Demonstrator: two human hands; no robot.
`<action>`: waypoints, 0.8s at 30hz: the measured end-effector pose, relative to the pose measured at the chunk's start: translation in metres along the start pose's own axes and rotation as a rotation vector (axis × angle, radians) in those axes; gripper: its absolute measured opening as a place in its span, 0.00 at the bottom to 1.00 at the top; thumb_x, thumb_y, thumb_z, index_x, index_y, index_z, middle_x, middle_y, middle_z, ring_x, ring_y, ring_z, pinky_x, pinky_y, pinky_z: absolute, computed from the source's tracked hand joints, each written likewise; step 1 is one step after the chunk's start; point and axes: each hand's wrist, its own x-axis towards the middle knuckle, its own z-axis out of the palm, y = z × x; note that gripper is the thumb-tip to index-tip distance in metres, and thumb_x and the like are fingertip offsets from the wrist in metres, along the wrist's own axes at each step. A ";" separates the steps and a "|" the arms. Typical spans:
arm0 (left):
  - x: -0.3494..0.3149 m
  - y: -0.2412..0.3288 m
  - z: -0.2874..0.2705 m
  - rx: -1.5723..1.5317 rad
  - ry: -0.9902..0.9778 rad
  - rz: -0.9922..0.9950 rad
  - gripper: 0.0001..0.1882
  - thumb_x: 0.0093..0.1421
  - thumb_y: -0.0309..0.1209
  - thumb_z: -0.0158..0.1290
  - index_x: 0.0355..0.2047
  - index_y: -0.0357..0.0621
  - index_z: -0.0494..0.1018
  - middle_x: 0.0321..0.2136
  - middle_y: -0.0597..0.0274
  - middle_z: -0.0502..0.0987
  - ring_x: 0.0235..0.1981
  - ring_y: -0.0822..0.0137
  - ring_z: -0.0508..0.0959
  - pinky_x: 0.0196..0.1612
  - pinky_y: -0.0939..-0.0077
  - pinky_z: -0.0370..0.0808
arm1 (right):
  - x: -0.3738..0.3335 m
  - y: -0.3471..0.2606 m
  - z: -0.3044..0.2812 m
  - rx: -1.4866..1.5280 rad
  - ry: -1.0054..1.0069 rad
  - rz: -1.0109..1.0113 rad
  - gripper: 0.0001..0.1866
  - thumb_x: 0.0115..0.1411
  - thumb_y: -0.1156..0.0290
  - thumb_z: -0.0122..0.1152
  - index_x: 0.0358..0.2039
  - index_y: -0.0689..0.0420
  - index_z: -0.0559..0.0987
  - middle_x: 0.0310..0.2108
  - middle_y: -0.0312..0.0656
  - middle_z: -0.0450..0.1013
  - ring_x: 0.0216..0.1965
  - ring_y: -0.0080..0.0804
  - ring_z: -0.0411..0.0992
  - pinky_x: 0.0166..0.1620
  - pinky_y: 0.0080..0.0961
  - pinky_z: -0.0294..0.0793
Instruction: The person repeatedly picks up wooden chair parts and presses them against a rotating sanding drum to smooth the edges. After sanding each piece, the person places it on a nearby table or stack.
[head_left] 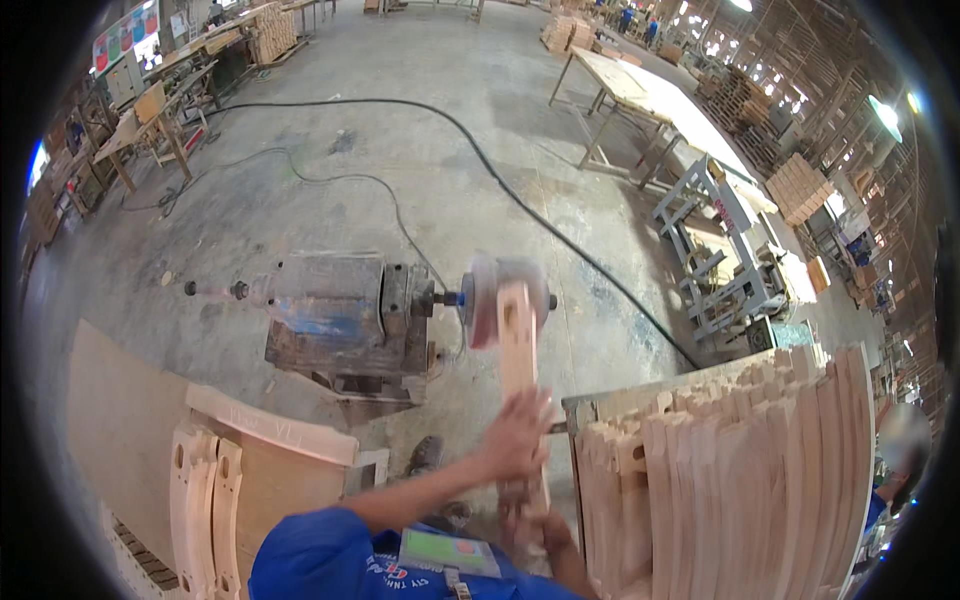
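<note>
A long pale wooden part point(517, 358) with a slot near its far end points away from me. That end meets the sanding drum point(490, 300) of a motor machine point(330, 305), and the drum looks blurred. My left hand point(515, 437) is closed around the part at mid-length. Closer to my body, my right hand point(533, 525) grips its near end, with the fingers partly hidden and smeared.
A dense stack of curved wooden parts point(740, 480) stands at my right. On a board point(120, 400) at my left lie several curved parts point(195, 510). A thick black cable point(500, 185) crosses the concrete floor. Far right are a long table point(640, 90) and a grey metal frame point(715, 240).
</note>
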 end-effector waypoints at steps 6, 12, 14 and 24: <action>0.091 -0.078 -0.026 0.361 0.282 -0.222 0.39 0.67 0.40 0.54 0.71 0.25 0.60 0.71 0.22 0.59 0.76 0.29 0.55 0.77 0.39 0.52 | 0.142 -0.099 0.094 -1.861 0.583 -0.286 0.47 0.62 0.72 0.66 0.79 0.47 0.56 0.62 0.72 0.65 0.44 0.74 0.76 0.45 0.60 0.80; 0.025 -0.019 0.030 -0.055 0.265 -0.453 0.31 0.72 0.37 0.52 0.71 0.36 0.64 0.67 0.26 0.66 0.70 0.33 0.66 0.72 0.45 0.64 | 0.046 -0.008 0.014 -2.133 0.571 -0.283 0.52 0.59 0.67 0.70 0.80 0.52 0.54 0.53 0.66 0.68 0.44 0.66 0.77 0.46 0.55 0.80; 0.012 -0.009 0.042 -0.682 0.365 -0.667 0.30 0.74 0.36 0.52 0.72 0.39 0.64 0.67 0.32 0.69 0.70 0.40 0.69 0.71 0.52 0.67 | -0.005 0.014 0.030 -2.040 0.566 -0.301 0.51 0.59 0.66 0.71 0.79 0.56 0.55 0.58 0.64 0.69 0.48 0.61 0.76 0.49 0.53 0.81; 0.066 0.001 0.036 -0.455 0.649 -0.472 0.32 0.70 0.36 0.57 0.72 0.43 0.65 0.68 0.40 0.65 0.69 0.47 0.67 0.73 0.56 0.61 | 0.024 -0.060 -0.024 -0.664 0.081 0.019 0.52 0.60 0.72 0.72 0.79 0.50 0.52 0.55 0.50 0.74 0.51 0.43 0.77 0.53 0.45 0.80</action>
